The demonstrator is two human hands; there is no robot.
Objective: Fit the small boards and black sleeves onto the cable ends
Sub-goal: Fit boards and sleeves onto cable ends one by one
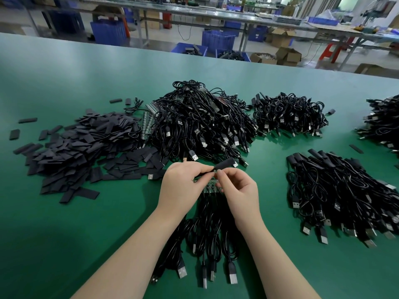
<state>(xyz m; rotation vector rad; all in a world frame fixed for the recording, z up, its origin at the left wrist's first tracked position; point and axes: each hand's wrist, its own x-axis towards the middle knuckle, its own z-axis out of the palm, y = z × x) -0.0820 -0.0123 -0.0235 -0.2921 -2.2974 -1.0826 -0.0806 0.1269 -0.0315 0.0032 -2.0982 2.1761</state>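
At the centre of the green tabletop [64, 223], both hands meet over a strip of small green boards [210, 186]. The left hand [181, 186] and the right hand [239, 190] each pinch one black sleeve [223, 166] between thumb and fingers; the sleeve points toward 2 o'clock, raised just above the boards. The hands cover most of the board strip, so its contact with the sleeve cannot be determined. A bundle of black cables [207, 240] runs from the boards toward 6 o'clock between the forearms, USB plugs lying nearest the viewer.

At 10 o'clock from the hands lies a loose heap of flat black sleeves [82, 145], with strays scattered around its edges. At 12 o'clock stands the largest pile of cables [198, 124], with further board strips [148, 124] at its left edge. A smaller cable pile [289, 115] sits at 1 o'clock. At 3 o'clock lies a pile of sleeved cables [341, 190]. Another pile [382, 124] is cut by the frame edge at 2 o'clock.
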